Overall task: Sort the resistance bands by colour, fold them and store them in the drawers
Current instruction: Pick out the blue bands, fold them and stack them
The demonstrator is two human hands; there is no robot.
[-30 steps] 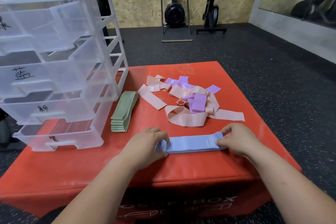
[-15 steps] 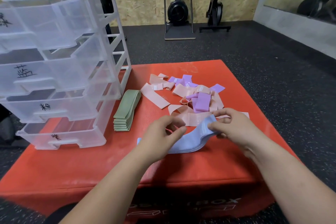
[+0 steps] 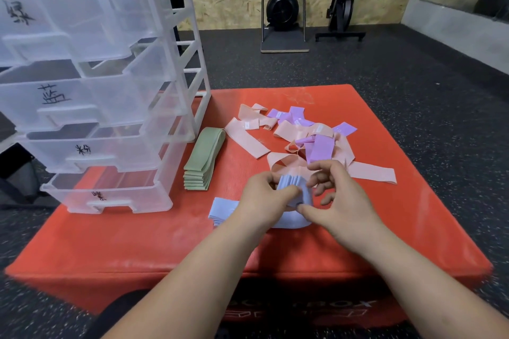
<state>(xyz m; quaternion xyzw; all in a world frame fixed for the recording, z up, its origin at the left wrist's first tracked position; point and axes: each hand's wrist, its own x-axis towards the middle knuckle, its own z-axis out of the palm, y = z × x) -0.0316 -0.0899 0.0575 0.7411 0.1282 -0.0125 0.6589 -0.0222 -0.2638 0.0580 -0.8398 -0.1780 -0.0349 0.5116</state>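
A stack of blue resistance bands (image 3: 223, 210) lies near the front of the red box (image 3: 137, 242). Its right end is bent up and over. My left hand (image 3: 264, 199) grips that raised end from the left, fingers curled round it. My right hand (image 3: 338, 201) pinches the same fold from the right with thumb and fingers. A neat stack of green bands (image 3: 202, 159) lies beside the clear plastic drawer unit (image 3: 91, 96). Loose pink bands (image 3: 249, 139) and purple bands (image 3: 319, 148) lie tangled behind my hands.
The drawer unit has several pulled-out drawers with handwritten labels and stands on the box's left side. Dark rubber floor surrounds the box. Gym equipment (image 3: 283, 8) stands against the far wooden wall.
The blue stack lay flat under both hands a second ago. My right hand lifted its right end and carried it leftward over the stack; both hands now meet at the fold.
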